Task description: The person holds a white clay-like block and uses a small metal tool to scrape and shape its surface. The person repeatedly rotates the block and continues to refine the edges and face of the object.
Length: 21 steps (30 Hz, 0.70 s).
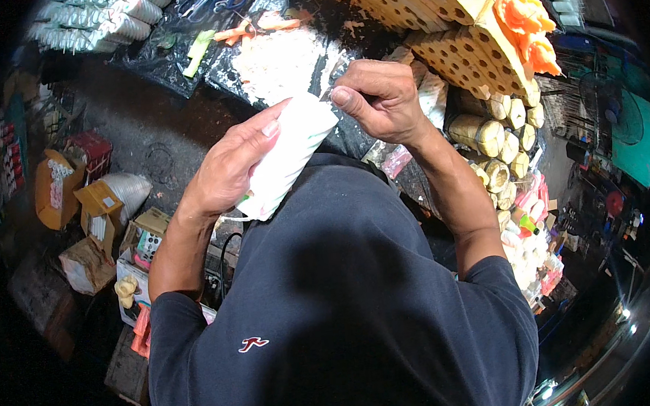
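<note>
Sunlit clutter fills this workshop: beyond the white roll (296, 149) lies a plastic-covered surface (160, 68), with perforated yellow blocks (472, 60) to its far right. Tilted above the lap, the roll sits in the left hand (237, 160), gripped along its side. Beside its far end, the right hand (380, 99) pinches; whether on anything, I can't tell. I'd steady it firmly without denting and work that end delicately.
</note>
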Motion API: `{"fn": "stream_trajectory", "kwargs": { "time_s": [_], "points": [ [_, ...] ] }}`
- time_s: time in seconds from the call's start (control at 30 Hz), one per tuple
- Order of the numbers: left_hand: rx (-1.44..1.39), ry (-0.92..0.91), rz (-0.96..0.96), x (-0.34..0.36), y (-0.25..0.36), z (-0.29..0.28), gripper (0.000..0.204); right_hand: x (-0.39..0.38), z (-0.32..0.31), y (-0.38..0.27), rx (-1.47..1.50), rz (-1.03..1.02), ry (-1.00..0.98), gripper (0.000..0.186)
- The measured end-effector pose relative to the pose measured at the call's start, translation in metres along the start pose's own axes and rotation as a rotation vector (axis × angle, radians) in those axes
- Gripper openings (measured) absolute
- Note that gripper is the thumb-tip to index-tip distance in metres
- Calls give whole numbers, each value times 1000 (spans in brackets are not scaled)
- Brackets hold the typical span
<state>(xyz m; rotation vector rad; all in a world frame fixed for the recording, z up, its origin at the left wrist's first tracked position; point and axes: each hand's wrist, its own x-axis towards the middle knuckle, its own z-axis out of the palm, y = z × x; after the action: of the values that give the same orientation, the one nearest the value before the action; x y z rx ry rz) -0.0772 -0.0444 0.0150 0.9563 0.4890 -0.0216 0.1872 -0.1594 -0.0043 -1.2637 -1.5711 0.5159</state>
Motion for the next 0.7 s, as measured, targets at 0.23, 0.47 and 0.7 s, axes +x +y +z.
{"fn": "stream_trajectory", "kwargs": {
  "time_s": [0.23, 0.47, 0.7],
  "points": [
    [-18, -8, 12, 1, 1, 1, 62, -5, 2, 0, 25, 15, 4, 27],
    [-84, -21, -17, -1, 0, -1, 61, -4, -1, 3, -54, -78, -23, 21],
    [249, 88, 282, 4, -12, 5, 73, -13, 2, -3, 94, 52, 30, 26]
  ]
}}
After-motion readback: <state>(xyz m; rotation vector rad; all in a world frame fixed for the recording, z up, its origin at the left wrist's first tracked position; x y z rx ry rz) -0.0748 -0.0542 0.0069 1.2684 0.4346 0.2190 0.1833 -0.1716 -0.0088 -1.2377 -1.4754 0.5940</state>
